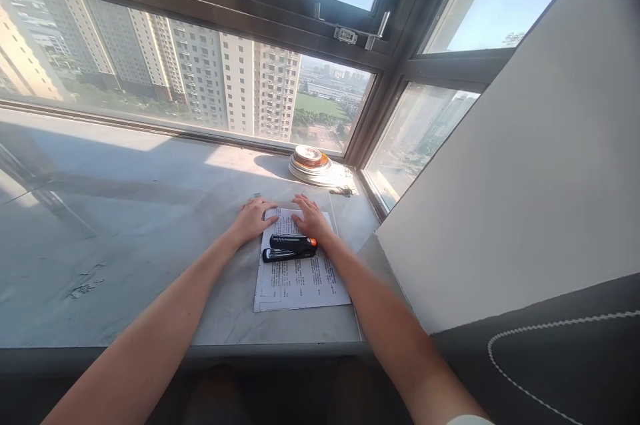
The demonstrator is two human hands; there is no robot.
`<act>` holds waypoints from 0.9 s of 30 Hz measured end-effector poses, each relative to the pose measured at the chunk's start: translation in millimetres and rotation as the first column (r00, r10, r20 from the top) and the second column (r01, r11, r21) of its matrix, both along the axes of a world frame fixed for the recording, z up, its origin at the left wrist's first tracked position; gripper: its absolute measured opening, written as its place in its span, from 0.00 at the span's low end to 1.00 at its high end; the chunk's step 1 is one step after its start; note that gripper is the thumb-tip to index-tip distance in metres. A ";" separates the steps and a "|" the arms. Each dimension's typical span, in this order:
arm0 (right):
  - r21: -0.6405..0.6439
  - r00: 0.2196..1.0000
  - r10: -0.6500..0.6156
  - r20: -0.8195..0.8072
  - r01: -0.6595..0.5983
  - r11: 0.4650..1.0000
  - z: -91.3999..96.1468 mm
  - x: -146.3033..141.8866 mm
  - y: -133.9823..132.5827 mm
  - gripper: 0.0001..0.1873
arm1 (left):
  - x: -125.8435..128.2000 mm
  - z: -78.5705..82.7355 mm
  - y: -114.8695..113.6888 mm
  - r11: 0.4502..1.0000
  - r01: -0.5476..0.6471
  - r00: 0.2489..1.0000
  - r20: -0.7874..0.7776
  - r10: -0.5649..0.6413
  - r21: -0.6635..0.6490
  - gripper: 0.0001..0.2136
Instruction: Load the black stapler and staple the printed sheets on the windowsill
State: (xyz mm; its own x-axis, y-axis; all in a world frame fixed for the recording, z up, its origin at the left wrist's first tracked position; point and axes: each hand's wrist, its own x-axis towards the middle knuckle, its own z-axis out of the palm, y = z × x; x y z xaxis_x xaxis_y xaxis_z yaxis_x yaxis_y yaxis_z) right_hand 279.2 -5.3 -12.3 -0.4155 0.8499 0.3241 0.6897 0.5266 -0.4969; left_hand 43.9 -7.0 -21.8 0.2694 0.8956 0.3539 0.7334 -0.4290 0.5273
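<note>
A printed sheet of paper [300, 285], or a thin stack of sheets, lies on the marble window sill. Across its middle rests a black stapler [290, 248] with an orange patch at its right end. My left hand [253, 219] is spread at the paper's upper left corner, its thumb over the edge. Near the upper right side of the paper, my right hand [311, 218] lies with fingers apart, its wrist just beside the stapler's orange end. Neither hand grips the stapler.
Stacked round plates or coils [313, 168] sit in the window corner, with a small dark bundle [343, 191] beside them. Loose staples or scraps [85, 288] lie on the left of the sill [150, 238]. A white wall [515, 165] slants up at right; a bead chain [505, 338] hangs below.
</note>
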 end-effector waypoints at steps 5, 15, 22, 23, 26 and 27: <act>0.043 0.893 0.219 -0.392 -0.221 0.974 27.2 14.5 -22.8 0.24 | -1.3 1.7 -1.6 1.000 -0.010 1.000 0.002 0.010 -0.009 0.18; -0.027 0.879 0.473 -0.066 -0.475 0.879 31.6 -0.1 -54.4 0.22 | -1.5 4.9 0.8 1.000 -0.002 0.983 0.182 0.005 -0.020 0.12; 0.237 0.966 0.061 -0.250 0.000 0.971 31.7 19.9 -32.6 0.19 | -1.3 10.3 -1.3 0.999 -0.016 0.976 0.215 0.027 -0.051 0.11; 0.260 0.964 -0.014 -0.267 0.086 0.962 32.4 25.3 -28.7 0.19 | -1.6 10.7 -1.4 0.997 -0.022 0.974 0.225 0.037 -0.069 0.11; 0.279 0.938 -0.212 -0.275 0.289 0.916 32.6 40.0 -19.6 0.17 | -2.8 10.8 -1.1 0.994 -0.059 0.962 0.260 0.082 -0.095 0.10; 0.275 0.926 -0.269 -0.266 0.341 0.899 31.9 43.9 -17.4 0.16 | -3.1 10.7 -0.8 0.993 -0.079 0.958 0.270 0.101 -0.090 0.10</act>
